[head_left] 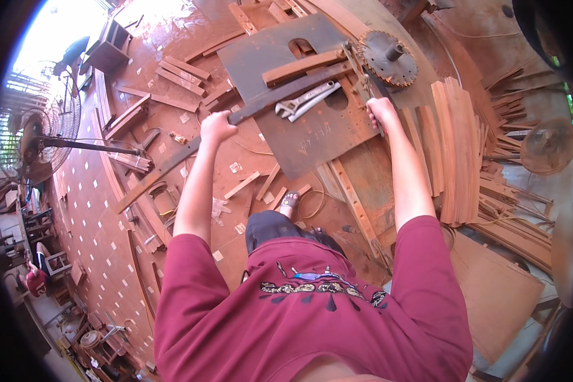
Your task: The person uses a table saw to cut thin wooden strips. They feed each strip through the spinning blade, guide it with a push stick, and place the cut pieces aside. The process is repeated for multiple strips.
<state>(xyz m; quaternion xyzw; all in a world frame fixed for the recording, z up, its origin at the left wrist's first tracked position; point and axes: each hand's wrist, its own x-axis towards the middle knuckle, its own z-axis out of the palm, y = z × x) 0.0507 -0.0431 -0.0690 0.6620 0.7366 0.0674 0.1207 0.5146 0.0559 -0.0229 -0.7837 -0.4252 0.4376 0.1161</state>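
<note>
A long dark bar [270, 100] is gripped by the left hand [218, 127] just outside the metal table's [267, 149] left edge, seemingly to steady its overhanging length. Beside the bar, a wooden strip [304, 66] is laid toward the far edge; a wrench [309, 99] is left nearer the front, perhaps for easy reach. At the right edge, a partly hidden metal fitting [365, 86] is apparently clasped by the right hand [381, 111].

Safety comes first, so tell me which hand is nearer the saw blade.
Right. The right hand is just below the saw blade in the picture; the left hand is well off to the blade's left and lower, on the bar.
</note>
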